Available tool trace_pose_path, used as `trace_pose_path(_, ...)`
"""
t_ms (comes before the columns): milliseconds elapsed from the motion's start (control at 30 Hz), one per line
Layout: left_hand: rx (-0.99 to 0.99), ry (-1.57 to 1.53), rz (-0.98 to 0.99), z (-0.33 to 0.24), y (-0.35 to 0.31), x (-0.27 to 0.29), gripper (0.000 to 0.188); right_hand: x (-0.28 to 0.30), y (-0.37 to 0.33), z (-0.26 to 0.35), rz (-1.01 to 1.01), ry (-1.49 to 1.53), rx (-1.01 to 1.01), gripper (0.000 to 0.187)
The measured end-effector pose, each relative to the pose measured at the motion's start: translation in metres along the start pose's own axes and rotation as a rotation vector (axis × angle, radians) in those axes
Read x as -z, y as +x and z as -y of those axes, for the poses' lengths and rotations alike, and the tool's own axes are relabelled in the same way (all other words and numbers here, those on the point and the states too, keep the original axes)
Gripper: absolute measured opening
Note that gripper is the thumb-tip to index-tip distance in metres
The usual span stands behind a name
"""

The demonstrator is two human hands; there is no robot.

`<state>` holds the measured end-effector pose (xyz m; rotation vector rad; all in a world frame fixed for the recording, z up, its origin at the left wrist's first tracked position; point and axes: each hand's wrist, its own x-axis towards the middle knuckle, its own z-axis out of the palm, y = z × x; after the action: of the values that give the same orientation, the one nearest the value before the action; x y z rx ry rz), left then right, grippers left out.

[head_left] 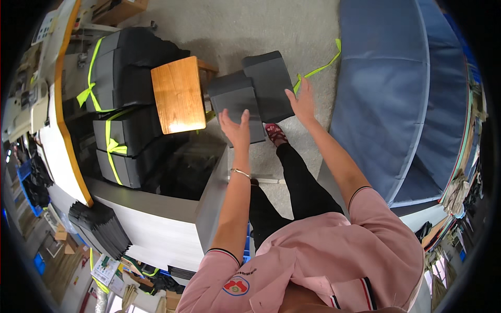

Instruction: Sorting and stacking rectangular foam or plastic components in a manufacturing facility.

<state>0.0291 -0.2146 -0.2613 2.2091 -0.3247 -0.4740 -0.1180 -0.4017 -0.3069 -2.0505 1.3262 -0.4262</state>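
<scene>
Two dark grey rectangular stacks of flat pieces lie low in front of me, the left stack (232,94) touching the right stack (269,78) and sitting slightly nearer. My left hand (236,129) is over the near part of the left stack, fingers spread, holding nothing; whether it touches the surface I cannot tell. Beside the right stack's right edge, my right hand (302,101) is open with its fingers apart and holds nothing. A bright yellow-green strap (324,67) runs from behind that hand across the floor to the upper right.
A wooden stool (178,95) stands left of the stacks. Beyond it are dark bundles (117,68) tied with yellow-green straps. A blue-grey fabric-covered mass (381,94) lines the right. At lower left, folded dark pieces (99,229) rest by a white-fronted table (156,229). My foot (276,134) is close to the stacks.
</scene>
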Motion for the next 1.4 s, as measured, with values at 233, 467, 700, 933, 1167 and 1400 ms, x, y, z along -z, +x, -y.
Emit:
trace_pose_path(233,0.088,0.119,0.013,0.003,0.018,-0.021,0.069,-0.036,0.021,-0.008,0.007,0.128,-0.183,0.095)
trace_pose_path(467,0.057,-0.072,0.218,-0.01,-0.002,-0.073,0.054,-0.059,0.036,-0.036,0.165,-0.13,-0.218,0.127)
trace_pose_path(700,-0.383,0.247,0.233,-0.013,0.009,-0.128,0.058,-0.047,0.055,-0.066,0.459,0.425,-0.57,0.139)
trace_pose_path(933,-0.19,0.394,0.194,-0.022,0.016,-0.143,0.064,-0.069,0.063,-0.154,0.43,0.957,-0.827,0.109)
trace_pose_path(1167,-0.299,0.299,0.136,-0.015,0.016,-0.146,0.066,-0.15,0.055,-0.203,0.515,0.839,-0.899,0.082)
trace_pose_path(1400,-0.217,0.226,0.176,-0.016,0.019,-0.143,0.065,-0.185,0.068,-0.241,0.453,0.818,-1.023,0.069)
